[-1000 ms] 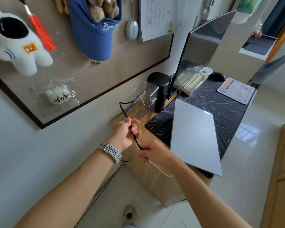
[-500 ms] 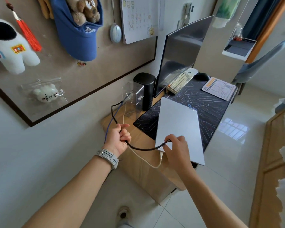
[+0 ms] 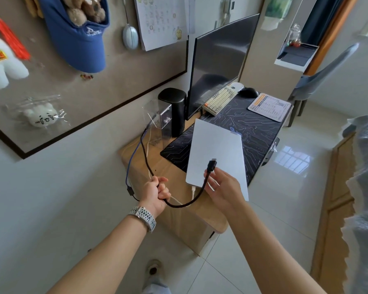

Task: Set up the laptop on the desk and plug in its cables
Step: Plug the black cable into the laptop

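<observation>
Black cable (image 3: 149, 166), held at two points over the desk (image 3: 179, 211).
My left hand (image 3: 156, 193) is fisted around its middle; my right hand (image 3: 222, 187) pinches the plug end (image 3: 212, 165) above the closed silver laptop (image 3: 218, 151), which lies on the dark desk mat (image 3: 257, 128). A white cable (image 3: 193, 190) meets the laptop's near edge.

Calendar (image 3: 162, 22) print too small to read; white plush (image 3: 2, 60) cut by left edge; laptop (image 3: 217, 153) ports hidden.

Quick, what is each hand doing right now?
Left hand: closed around the black cable.
Right hand: pinching the same cable just below its plug, the other fingers loose.
</observation>
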The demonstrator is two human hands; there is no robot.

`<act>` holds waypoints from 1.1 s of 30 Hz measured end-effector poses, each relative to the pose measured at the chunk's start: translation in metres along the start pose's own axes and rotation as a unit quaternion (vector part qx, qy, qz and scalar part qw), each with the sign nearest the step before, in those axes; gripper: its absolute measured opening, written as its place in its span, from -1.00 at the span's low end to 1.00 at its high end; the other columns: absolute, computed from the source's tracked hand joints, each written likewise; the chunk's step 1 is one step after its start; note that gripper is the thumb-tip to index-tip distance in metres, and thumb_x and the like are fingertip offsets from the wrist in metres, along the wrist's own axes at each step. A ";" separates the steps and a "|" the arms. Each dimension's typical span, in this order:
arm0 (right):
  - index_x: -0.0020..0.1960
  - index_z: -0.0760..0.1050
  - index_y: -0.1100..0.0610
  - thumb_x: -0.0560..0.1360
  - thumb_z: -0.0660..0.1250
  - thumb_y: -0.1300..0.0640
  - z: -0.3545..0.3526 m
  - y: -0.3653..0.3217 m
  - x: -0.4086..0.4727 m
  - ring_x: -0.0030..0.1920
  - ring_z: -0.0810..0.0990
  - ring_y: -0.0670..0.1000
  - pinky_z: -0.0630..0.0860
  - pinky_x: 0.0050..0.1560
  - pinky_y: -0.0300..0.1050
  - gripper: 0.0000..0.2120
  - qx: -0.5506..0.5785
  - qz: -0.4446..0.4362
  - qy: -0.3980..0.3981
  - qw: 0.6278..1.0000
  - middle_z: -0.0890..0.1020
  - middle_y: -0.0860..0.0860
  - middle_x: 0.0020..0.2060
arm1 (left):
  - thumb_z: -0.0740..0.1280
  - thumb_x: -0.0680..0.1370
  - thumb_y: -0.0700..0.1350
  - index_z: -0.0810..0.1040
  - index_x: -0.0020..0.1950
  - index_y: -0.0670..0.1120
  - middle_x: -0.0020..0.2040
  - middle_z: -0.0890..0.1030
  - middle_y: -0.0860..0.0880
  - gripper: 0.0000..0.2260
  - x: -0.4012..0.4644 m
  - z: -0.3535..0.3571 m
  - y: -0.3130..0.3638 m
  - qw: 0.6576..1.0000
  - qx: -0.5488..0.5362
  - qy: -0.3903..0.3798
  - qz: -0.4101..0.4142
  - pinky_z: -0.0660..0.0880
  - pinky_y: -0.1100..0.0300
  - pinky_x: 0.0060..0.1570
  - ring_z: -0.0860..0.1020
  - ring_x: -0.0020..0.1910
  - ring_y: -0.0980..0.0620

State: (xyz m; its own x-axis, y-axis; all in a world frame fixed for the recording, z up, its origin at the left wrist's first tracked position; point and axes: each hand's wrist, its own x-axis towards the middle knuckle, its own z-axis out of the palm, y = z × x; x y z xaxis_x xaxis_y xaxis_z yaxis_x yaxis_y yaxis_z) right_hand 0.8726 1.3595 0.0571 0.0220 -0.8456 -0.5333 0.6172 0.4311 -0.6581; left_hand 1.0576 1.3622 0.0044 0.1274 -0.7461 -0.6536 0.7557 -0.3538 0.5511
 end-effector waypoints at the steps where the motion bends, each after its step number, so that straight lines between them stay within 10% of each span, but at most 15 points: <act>1: 0.05 0.53 0.26 0.61 0.24 0.22 0.002 0.001 -0.002 -0.20 0.63 0.04 0.51 -0.04 -0.09 -0.86 0.003 0.002 -0.007 1.000 0.64 0.14 -0.22 | 0.01 0.70 -0.04 0.43 -0.23 -0.20 -0.59 0.21 0.05 -0.58 0.000 0.000 -0.002 1.000 0.000 0.010 -0.004 0.12 0.33 -0.70 0.12 -0.68 0.15; 14: 0.00 0.58 0.21 0.48 0.31 0.10 -0.005 0.013 -0.013 -0.26 0.53 -0.02 0.47 -0.09 -0.12 -0.80 0.020 -0.098 -0.096 0.990 0.56 0.04 -0.27 | 0.01 0.70 -0.07 0.40 -0.24 -0.19 -0.58 0.21 0.04 -0.62 0.003 0.008 -0.016 0.998 0.000 0.052 -0.020 0.18 0.33 -0.64 0.15 -0.66 0.14; 20: 0.00 0.56 0.25 0.64 0.12 0.20 -0.014 0.013 -0.007 -0.29 0.53 -0.07 0.47 -0.08 -0.13 -0.75 0.016 -0.122 -0.076 0.990 0.57 0.03 -0.24 | -0.02 0.69 -0.14 0.38 -0.25 -0.19 -0.50 0.26 -0.03 -0.64 0.005 0.014 -0.021 0.998 0.040 0.054 -0.019 0.43 0.15 -0.30 0.23 -0.51 0.05; 25: 0.06 0.51 0.31 0.66 0.08 0.21 -0.021 0.025 0.007 -0.26 0.49 -0.05 0.50 -0.09 -0.16 -0.74 -0.007 -0.107 -0.052 0.993 0.56 0.05 -0.23 | 0.03 0.69 -0.12 0.36 -0.15 -0.16 -0.40 0.37 -0.10 -0.73 0.010 0.007 -0.024 0.977 0.192 0.070 -0.059 0.48 0.04 -0.26 0.40 -0.41 -0.05; 29: -0.01 0.56 0.26 0.67 0.07 0.18 -0.037 0.043 0.021 -0.26 0.49 -0.01 0.48 -0.08 -0.13 -0.70 -0.048 -0.104 -0.002 0.993 0.53 0.07 -0.30 | 0.11 0.67 -0.09 0.38 0.03 -0.13 -0.16 0.52 -0.17 -0.87 0.019 -0.008 -0.012 0.918 0.381 0.059 -0.089 0.57 0.01 -0.25 0.58 -0.17 -0.11; 33: -0.10 0.57 0.21 0.67 0.08 0.16 -0.047 0.059 0.037 -0.32 0.43 -0.02 0.40 -0.17 -0.14 -0.67 -0.089 -0.063 0.073 0.991 0.53 0.04 -0.35 | 0.15 0.65 0.05 0.48 -0.08 -0.18 -0.20 0.59 -0.17 -0.68 0.028 -0.017 0.000 0.766 0.620 -0.002 -0.171 0.56 0.08 -0.18 0.61 -0.24 -0.07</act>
State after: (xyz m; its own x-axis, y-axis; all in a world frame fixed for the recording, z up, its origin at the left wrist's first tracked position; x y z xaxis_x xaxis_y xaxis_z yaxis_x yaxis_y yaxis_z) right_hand 0.8729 1.3683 -0.0259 -0.1686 -0.8469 -0.5043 0.4598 0.3850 -0.8002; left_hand 1.0719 1.3515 -0.0228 0.0540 -0.4904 -0.8698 -0.4468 -0.7909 0.4181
